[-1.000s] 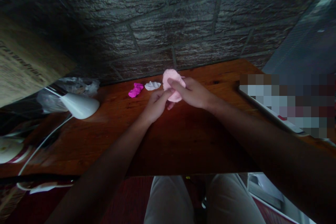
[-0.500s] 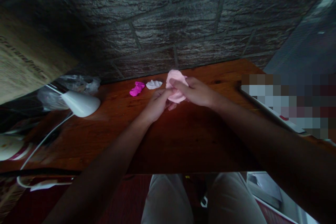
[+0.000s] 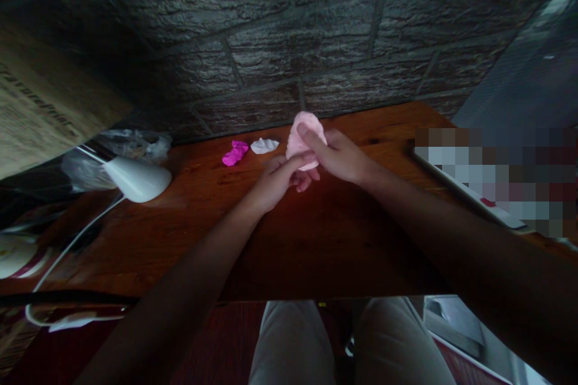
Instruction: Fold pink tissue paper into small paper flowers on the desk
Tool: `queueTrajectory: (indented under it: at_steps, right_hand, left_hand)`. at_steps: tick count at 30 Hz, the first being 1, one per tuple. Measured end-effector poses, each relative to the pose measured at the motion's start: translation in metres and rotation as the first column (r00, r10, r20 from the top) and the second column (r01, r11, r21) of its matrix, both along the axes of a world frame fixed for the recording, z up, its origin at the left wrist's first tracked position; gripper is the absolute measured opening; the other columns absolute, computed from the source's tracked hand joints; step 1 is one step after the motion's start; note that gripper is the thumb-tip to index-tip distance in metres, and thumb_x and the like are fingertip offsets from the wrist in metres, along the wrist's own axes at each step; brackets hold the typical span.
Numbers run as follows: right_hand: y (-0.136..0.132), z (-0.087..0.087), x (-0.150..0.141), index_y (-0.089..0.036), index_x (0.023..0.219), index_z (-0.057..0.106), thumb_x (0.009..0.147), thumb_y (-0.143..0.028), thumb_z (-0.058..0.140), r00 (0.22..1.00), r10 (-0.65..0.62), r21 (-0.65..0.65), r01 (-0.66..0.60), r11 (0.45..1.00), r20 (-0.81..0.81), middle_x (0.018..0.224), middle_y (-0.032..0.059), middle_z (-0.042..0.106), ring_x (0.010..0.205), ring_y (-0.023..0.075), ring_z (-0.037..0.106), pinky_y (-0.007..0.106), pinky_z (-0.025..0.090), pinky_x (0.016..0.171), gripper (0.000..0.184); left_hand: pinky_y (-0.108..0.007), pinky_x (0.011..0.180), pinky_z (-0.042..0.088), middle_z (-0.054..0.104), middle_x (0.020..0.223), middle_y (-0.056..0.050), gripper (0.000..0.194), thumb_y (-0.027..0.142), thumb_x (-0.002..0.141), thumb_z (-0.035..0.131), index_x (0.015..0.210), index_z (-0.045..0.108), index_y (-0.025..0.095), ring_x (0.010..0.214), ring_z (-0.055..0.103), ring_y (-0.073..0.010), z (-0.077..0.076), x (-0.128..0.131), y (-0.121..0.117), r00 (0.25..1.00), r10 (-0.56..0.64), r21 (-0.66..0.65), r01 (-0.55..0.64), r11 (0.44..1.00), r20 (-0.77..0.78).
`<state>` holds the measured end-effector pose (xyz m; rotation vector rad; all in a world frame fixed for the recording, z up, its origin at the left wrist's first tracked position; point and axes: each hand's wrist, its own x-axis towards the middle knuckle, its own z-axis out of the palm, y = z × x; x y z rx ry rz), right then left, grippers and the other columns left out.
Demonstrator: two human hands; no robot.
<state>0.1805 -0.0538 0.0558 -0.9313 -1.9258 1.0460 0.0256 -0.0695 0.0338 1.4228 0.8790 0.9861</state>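
A flattened, soft pale pink piece that looks like modelling clay (image 3: pixel 298 141) is held up between both hands over the wooden table. My left hand (image 3: pixel 280 180) grips its lower edge, thumb on the near face and fingers behind and below. My right hand (image 3: pixel 336 153) closes on its right side, with the thumb pressed across the front. Left of the hands, a crumpled white lump (image 3: pixel 264 145) lies on the table, and beside it a bright magenta lump (image 3: pixel 235 153).
A white lamp head (image 3: pixel 138 179) with a cable stands at left, by a clear plastic bag (image 3: pixel 130 147) and a brown printed sheet or box (image 3: pixel 40 96). The dark stone wall (image 3: pixel 253 42) rises behind the table (image 3: pixel 180 234). At right lies a partly blurred-out flat item (image 3: pixel 510 216).
The pale pink piece has turned more upright and shifted slightly up. My left fingers now show lower beneath it, and my right thumb sits higher on its face.
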Motion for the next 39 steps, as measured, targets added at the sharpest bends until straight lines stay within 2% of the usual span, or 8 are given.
queueTrajectory:
  at_steps: [4, 8, 13, 18, 22, 26, 32, 39]
  right_hand:
    - [0.003, -0.002, 0.001, -0.019, 0.056, 0.060, 0.094, -0.078, 0.030, 0.999, -0.025, -0.009, 0.025, 1.000, 0.028, 0.048, 0.0002, 0.055, 0.053, 0.0118, 0.055, 0.025, 0.041, 0.060, 0.076]
    - [0.006, -0.007, -0.003, -0.019, 0.056, 0.059, 0.092, -0.080, 0.032, 0.998, 0.024, -0.058, -0.021, 0.998, 0.052, 0.043, -0.0027, 0.046, 0.045, 0.0096, 0.043, 0.026, 0.037, 0.054, 0.076]
    - [0.004, -0.007, -0.006, -0.018, 0.064, 0.067, 0.096, -0.075, 0.029, 0.997, 0.072, -0.034, -0.072, 0.997, -0.005, 0.047, -0.0014, 0.052, 0.049, 0.0104, 0.046, 0.025, 0.036, 0.054, 0.075]
    - [0.004, -0.005, -0.007, -0.018, 0.062, 0.066, 0.098, -0.073, 0.025, 0.998, 0.061, -0.042, -0.060, 0.997, 0.010, 0.048, -0.0006, 0.052, 0.052, 0.0110, 0.050, 0.026, 0.039, 0.058, 0.078]
    - [0.006, -0.006, -0.006, -0.020, 0.054, 0.055, 0.095, -0.077, 0.028, 0.999, -0.038, -0.031, 0.038, 0.999, 0.015, 0.043, -0.0031, 0.044, 0.048, 0.0102, 0.047, 0.026, 0.039, 0.059, 0.076]
    - [0.006, -0.006, -0.007, -0.021, 0.053, 0.048, 0.094, -0.078, 0.033, 0.998, -0.061, -0.018, 0.060, 0.998, -0.029, 0.044, -0.0038, 0.045, 0.048, 0.0101, 0.047, 0.026, 0.037, 0.057, 0.072]
    - [0.006, -0.008, -0.009, -0.020, 0.057, 0.049, 0.097, -0.073, 0.035, 0.987, -0.048, -0.047, 0.041, 0.998, -0.154, 0.054, -0.0008, 0.056, 0.053, 0.0099, 0.053, 0.025, 0.037, 0.057, 0.068]
    - [0.002, -0.004, -0.011, -0.019, 0.059, 0.053, 0.094, -0.072, 0.044, 0.980, 0.004, -0.073, -0.018, 0.997, -0.198, 0.051, -0.0023, 0.054, 0.052, 0.0100, 0.053, 0.024, 0.037, 0.056, 0.064]
  left_hand:
    - [-0.025, 0.047, 0.033, 0.050, 0.048, 0.004, 0.038, 0.048, 0.088, 0.061, 0.065, 0.061, 0.018, 0.041, 0.040, -0.0068, 0.001, -0.001, 0.002, 0.999, 0.035, 0.056, -0.037, 0.998, 0.040]
    - [-0.026, 0.048, 0.031, 0.042, 0.044, 0.006, 0.047, 0.058, 0.089, 0.060, 0.061, 0.058, 0.020, 0.041, 0.037, -0.0072, 0.000, -0.006, 0.005, 0.997, 0.077, 0.151, -0.076, 0.986, 0.003]
    - [-0.027, 0.047, 0.028, 0.043, 0.042, 0.005, 0.054, 0.066, 0.087, 0.060, 0.058, 0.057, 0.020, 0.041, 0.036, -0.0073, -0.001, -0.010, 0.007, 0.997, 0.071, 0.221, -0.062, 0.973, -0.033]
    - [-0.025, 0.046, 0.031, 0.051, 0.046, 0.002, 0.051, 0.060, 0.089, 0.059, 0.058, 0.056, 0.020, 0.040, 0.041, -0.0074, 0.000, -0.007, 0.007, 0.998, 0.067, 0.111, -0.066, 0.992, -0.007]
    - [-0.024, 0.044, 0.033, 0.053, 0.048, 0.001, 0.050, 0.056, 0.092, 0.055, 0.058, 0.055, 0.019, 0.041, 0.044, -0.0084, 0.001, -0.003, 0.007, 0.996, 0.086, 0.030, -0.087, 0.996, 0.020]
    - [-0.024, 0.043, 0.032, 0.052, 0.049, 0.002, 0.047, 0.057, 0.093, 0.052, 0.068, 0.060, 0.019, 0.040, 0.044, -0.0089, 0.004, -0.002, 0.006, 0.994, 0.111, -0.014, -0.111, 0.994, 0.019]
    - [-0.026, 0.042, 0.032, 0.051, 0.048, 0.001, 0.055, 0.063, 0.096, 0.044, 0.069, 0.061, 0.018, 0.039, 0.044, -0.0093, 0.007, -0.001, 0.007, 0.988, 0.152, -0.015, -0.151, 0.988, 0.025]
    - [-0.024, 0.042, 0.030, 0.046, 0.044, 0.004, 0.056, 0.067, 0.091, 0.053, 0.063, 0.056, 0.019, 0.038, 0.039, -0.0070, -0.001, -0.002, 0.009, 0.984, 0.167, 0.103, -0.173, 0.980, 0.063]
